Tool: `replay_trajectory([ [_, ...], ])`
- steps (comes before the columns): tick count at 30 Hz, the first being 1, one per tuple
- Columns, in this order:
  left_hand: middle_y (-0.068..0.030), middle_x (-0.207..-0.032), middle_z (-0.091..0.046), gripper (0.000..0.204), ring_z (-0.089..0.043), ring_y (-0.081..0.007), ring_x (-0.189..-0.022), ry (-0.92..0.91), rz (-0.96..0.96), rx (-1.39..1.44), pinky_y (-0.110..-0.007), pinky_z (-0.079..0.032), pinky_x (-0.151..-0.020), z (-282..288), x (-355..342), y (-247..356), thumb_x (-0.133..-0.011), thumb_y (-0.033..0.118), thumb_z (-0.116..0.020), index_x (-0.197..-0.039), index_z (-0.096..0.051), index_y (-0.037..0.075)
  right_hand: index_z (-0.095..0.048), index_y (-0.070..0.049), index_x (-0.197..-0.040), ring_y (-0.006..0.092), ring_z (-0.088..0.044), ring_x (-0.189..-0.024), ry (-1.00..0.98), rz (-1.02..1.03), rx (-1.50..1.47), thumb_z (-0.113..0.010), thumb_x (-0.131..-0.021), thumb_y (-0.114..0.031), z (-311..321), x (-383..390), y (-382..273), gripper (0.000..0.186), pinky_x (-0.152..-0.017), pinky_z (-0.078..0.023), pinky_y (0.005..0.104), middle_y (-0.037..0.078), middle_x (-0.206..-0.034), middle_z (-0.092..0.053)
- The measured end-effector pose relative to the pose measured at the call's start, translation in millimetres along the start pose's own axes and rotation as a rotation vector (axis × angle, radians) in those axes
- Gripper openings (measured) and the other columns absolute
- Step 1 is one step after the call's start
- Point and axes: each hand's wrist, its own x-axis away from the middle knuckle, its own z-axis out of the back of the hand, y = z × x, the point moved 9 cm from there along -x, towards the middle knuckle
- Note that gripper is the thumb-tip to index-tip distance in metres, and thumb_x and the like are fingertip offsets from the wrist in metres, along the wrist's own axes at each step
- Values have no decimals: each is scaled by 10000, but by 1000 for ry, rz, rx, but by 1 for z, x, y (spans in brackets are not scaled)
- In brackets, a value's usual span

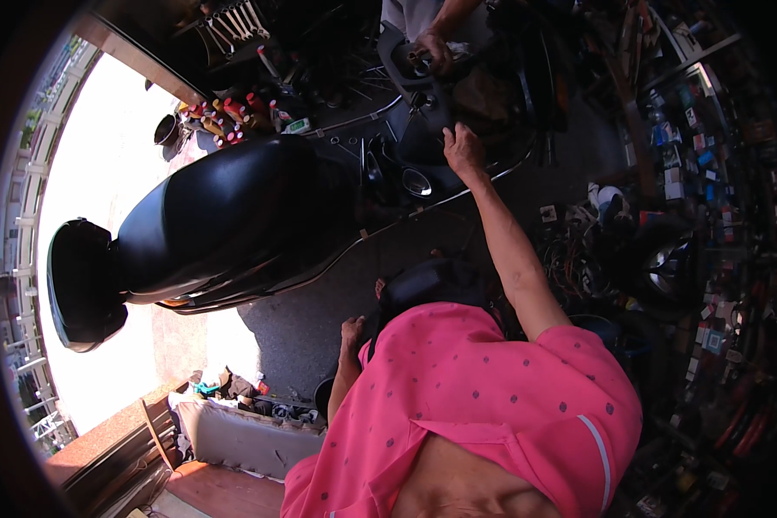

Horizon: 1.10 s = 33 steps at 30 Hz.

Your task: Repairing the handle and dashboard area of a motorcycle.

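Observation:
My right hand reaches forward to the front of a black scooter, beside its dark leg shield. Its fingers are curled; whatever they hold is too small to make out. My left hand hangs low beside my dark shorts, fingers curled, with nothing visible in it. Stretching to the left is the scooter's long black seat, a padded backrest at its end. Across the scooter, a co-worker's hand is at the handlebar area, fingers bent; what it grips is unclear.
Red-capped bottles and a row of wrenches stand beyond the scooter. Tangled cables and parts lie at right, before shelves of small packages. A grey cushioned bench is at lower left.

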Motion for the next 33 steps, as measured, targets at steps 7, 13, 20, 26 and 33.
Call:
replay_trajectory([
  [7,-172,-778,-606,341,-578,-263,-739,17,-60,5,-344,-432,-658,1,0,3,-743,313,-559,-854,-601,-7,-487,-23,-746,365,-549,-725,20,17,-8,-507,-810,-233,4,0,-3,220,-579,-449,415,178,-771,-560],
  [13,-167,-778,-604,328,-575,-250,-737,20,-38,18,-339,-433,-655,0,1,1,-741,306,-566,-852,-606,-1,-488,-27,-744,365,-549,-720,38,26,-13,-509,-807,-237,5,1,-3,220,-574,-447,418,175,-766,-558],
  [20,-196,-869,-605,381,-573,-301,-852,-25,-2,2,-350,-432,-734,-3,4,2,-770,343,-529,-910,-604,-3,-487,-31,-744,362,-549,-722,-4,0,18,-510,-805,-243,-1,0,1,221,-574,-446,421,171,-769,-557],
  [26,-193,-865,-609,373,-577,-284,-847,-43,22,31,-342,-435,-724,-2,7,5,-770,332,-545,-906,-604,-11,-486,-30,-747,362,-550,-719,2,-8,15,-510,-807,-245,1,0,0,225,-572,-447,419,169,-766,-559],
  [33,-195,-871,-603,383,-573,-298,-852,-36,-5,0,-344,-439,-720,-1,10,9,-773,351,-534,-907,-603,-2,-489,-7,-752,371,-534,-735,-23,-11,-3,-482,-824,-261,1,1,-1,264,-608,-434,422,196,-759,-548],
])
